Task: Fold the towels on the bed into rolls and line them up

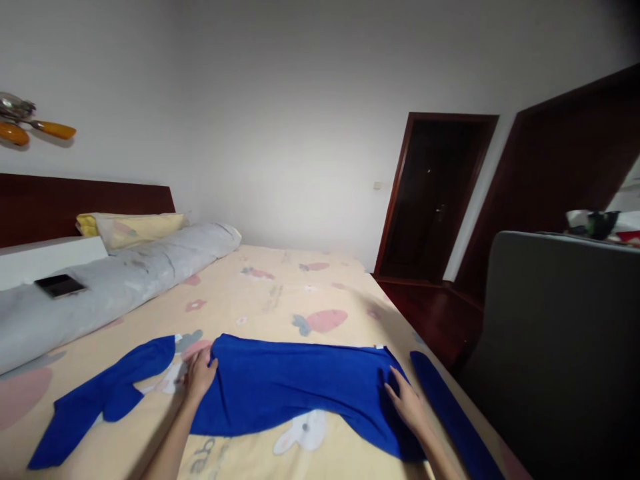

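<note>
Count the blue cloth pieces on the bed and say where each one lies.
3: a curved piece beyond the left hand, a wide piece between the left and right hand, and a narrow strip at far right. Hidden layers are possible.

Blue cloth [295, 377]; cream bedsheet [265, 300] with pink strawberries; grey chair [560, 347].

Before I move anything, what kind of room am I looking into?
It looks like a bedroom. A bed with a carrot-and-rabbit patterned sheet fills the foreground, a dark headboard stands at the left, and a yellowish pillow lies near it.
</note>
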`<state>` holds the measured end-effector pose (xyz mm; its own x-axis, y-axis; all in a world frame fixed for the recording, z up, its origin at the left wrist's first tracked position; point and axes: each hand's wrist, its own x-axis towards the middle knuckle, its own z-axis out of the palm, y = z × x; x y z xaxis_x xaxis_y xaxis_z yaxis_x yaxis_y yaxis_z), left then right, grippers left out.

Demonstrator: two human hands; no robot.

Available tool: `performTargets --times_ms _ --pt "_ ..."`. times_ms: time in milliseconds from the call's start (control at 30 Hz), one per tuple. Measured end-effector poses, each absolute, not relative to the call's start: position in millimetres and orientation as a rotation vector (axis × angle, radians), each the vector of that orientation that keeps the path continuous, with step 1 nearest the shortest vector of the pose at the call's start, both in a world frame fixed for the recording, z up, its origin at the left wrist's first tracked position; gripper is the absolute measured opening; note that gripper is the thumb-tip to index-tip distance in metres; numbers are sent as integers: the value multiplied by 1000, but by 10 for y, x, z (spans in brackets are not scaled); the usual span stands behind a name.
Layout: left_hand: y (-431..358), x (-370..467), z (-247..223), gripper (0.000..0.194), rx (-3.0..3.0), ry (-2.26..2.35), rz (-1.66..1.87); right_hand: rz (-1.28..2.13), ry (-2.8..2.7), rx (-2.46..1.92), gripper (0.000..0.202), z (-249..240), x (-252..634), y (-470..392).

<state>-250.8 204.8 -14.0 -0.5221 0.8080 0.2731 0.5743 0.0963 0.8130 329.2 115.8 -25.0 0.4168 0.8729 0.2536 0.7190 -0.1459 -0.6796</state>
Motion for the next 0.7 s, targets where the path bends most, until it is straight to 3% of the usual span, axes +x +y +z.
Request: performTargets --times_ms 233,367,500,700 --pt "1065 -2442 -646 40 1537 2667 871 -331 -1476 -2259 52 -699 3108 163" --pt "841 -2519 -761 33 1693 2563 949 -414 -1320 -2309 62 -665 2943 -193" --pt "821 -2547 -691 29 1575 2470 1003 -339 -1152 -2432 61 -478 2853 -251" --pt "754 -2515 -658 26 1443 2487 1401 -345 -1236 -2445 51 -372 2815 -238"
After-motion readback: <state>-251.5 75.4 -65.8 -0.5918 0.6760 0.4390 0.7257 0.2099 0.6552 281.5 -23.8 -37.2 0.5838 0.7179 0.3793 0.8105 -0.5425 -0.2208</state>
